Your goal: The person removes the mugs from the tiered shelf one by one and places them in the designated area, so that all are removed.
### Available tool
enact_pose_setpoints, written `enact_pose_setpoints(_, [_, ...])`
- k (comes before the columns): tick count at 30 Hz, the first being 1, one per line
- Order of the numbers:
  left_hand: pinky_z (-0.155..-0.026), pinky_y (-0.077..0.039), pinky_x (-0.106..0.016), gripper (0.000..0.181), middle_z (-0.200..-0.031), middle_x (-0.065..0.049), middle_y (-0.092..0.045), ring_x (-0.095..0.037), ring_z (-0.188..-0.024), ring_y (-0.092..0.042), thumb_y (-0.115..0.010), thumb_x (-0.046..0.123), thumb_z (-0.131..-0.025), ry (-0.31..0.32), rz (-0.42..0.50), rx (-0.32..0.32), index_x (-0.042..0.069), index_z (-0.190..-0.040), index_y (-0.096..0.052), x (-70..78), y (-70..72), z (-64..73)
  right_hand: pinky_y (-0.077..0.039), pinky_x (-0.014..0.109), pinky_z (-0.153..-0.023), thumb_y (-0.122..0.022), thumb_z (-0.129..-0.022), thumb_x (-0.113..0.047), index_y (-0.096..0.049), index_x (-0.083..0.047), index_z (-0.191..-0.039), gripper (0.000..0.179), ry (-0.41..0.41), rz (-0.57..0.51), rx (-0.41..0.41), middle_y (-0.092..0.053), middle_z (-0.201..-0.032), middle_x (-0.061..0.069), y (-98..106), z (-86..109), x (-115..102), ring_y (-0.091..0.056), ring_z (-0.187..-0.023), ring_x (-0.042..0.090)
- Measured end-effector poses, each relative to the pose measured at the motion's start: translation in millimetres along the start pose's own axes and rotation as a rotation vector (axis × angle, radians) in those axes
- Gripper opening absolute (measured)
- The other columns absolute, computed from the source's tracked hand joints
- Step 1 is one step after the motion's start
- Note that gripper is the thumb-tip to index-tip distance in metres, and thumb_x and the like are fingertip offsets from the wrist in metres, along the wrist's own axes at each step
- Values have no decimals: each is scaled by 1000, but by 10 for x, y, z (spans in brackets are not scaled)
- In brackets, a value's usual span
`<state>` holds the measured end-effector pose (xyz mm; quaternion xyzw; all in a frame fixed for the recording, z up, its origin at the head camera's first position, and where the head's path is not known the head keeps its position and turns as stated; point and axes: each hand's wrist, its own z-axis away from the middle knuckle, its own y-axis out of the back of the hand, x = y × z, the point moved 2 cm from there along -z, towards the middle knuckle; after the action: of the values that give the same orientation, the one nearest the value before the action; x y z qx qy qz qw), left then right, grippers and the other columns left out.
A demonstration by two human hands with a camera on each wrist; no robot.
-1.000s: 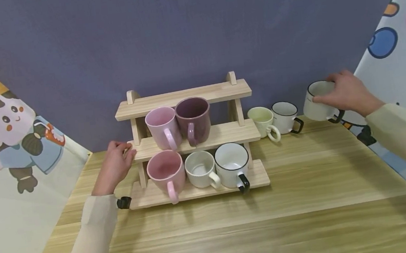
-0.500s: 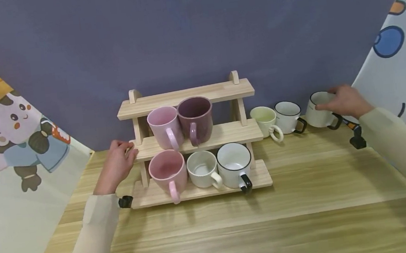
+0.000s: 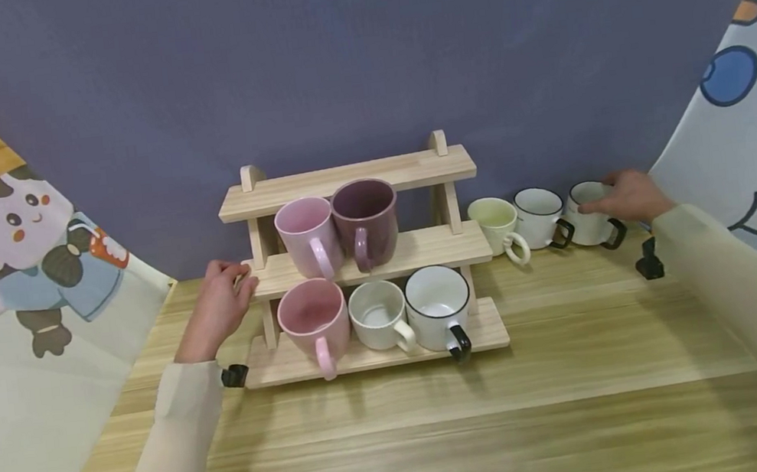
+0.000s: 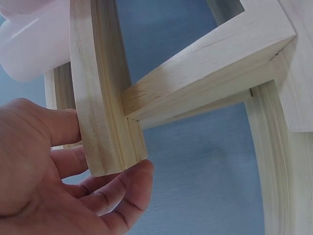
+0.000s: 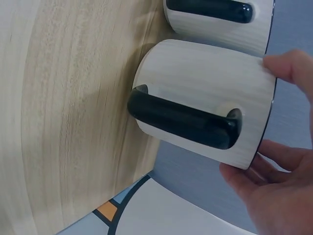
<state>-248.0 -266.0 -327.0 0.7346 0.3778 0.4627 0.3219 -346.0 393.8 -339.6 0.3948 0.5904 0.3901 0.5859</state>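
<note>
My left hand (image 3: 219, 303) holds the left end of the middle board of a three-tier wooden rack (image 3: 431, 247); in the left wrist view the thumb lies on one side of the board (image 4: 100, 112) and fingers curl round the other. Far right, my right hand (image 3: 631, 196) grips a white mug (image 3: 585, 225) with black rim and handle, thumb and fingers at its rim. That mug's base is right at the tabletop, its black handle (image 5: 178, 120) facing the right wrist camera. Beside it stand a similar white mug (image 3: 535, 227) and a pale green mug (image 3: 492, 236).
The rack's middle tier bears a lilac mug (image 3: 303, 242) and a purple mug (image 3: 380, 224). On the bottom tier stand a pink mug (image 3: 306, 326), a cream cup (image 3: 371, 329) and a black-rimmed white mug (image 3: 430, 329). A dark blue backdrop (image 3: 333, 64) rises behind the wooden table (image 3: 406, 433).
My right hand has lowered the white mug and brought it leftward, close against the other white mug in the row. My left hand keeps its hold on the rack.
</note>
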Motion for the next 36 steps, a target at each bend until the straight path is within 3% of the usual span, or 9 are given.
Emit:
enact_pose_setpoints(16, [-89, -41, -54, 33, -112, -30, -44, -44, -102, -49, -55, 11, -96, -21, 7, 11, -16, -116, -56, 32, 2, -22, -32, 63, -94, -67, -82, -51, -31, 24, -132, 97, 0, -12, -23, -32, -129, 43, -53, -1, -61, -32, -116, 57])
enact_pose_setpoints(29, [-91, -40, -54, 34, -113, -31, -42, -44, -104, -48, -54, 10, -96, -17, 20, 9, -17, -117, -55, 9, 10, -21, -29, 64, -96, -63, -83, -56, -27, 23, -134, 100, -9, -16, -56, -29, -132, 42, -65, 6, -100, -29, -118, 57])
enact_pose_setpoints(36, [-91, -40, -54, 33, -112, -31, -43, -45, -103, -49, -55, 10, -96, -16, 18, 17, -17, -115, -56, 35, 34, 6, -28, 62, -97, -60, -90, -39, -37, 20, -131, 76, 111, -64, 39, -36, -130, 41, 8, 30, -265, -31, -120, 55])
